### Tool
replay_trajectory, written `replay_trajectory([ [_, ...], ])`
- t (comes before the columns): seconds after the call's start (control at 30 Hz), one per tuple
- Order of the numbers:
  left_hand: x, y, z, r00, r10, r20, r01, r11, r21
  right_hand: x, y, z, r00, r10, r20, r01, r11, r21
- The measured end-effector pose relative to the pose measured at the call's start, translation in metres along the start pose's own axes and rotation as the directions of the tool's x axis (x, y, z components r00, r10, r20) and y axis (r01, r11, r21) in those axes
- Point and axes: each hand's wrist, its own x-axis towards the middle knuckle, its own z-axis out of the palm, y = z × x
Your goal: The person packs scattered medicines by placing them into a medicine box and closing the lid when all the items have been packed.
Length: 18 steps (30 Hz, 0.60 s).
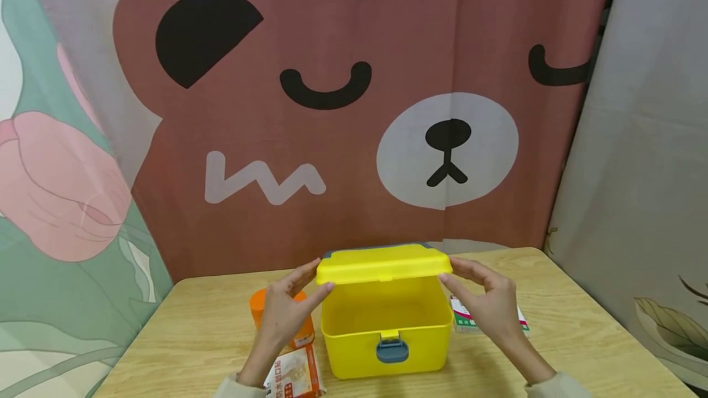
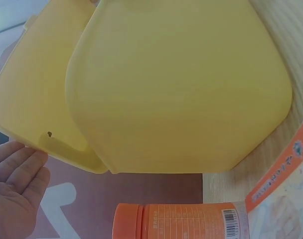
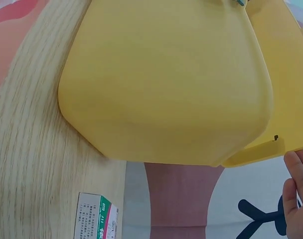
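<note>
A yellow plastic box (image 1: 348,352) with a grey front latch (image 1: 392,351) stands upright on the table. Its hinged lid (image 1: 384,265) is raised part way, and no contents show inside. My left hand (image 1: 279,312) holds the lid's left corner between thumb and fingers. At the right corner, my right hand (image 1: 492,303) does the same. In the left wrist view the left fingertips (image 2: 36,158) lie along the lid's edge; the right wrist view has the right fingertips (image 3: 292,160) against the opposite edge.
Left of the box stand an orange bottle (image 2: 176,221), partly behind my left hand, and a flat orange-and-white adhesive bandage box (image 1: 295,373). A white, green and pink carton (image 1: 463,318) lies to the right, behind my right hand. A bear-print curtain (image 1: 354,140) hangs behind the table (image 1: 204,330).
</note>
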Motion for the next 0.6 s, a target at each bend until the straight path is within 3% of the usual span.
replay_trajectory([
  [0.6, 0.0058, 0.0038, 0.0008, 0.998, 0.017, -0.056, -0.017, 1.000, -0.013, 0.0057, -0.0059, 0.0056, 0.997, 0.037, -0.061, -0.034, 0.998, 0.057],
])
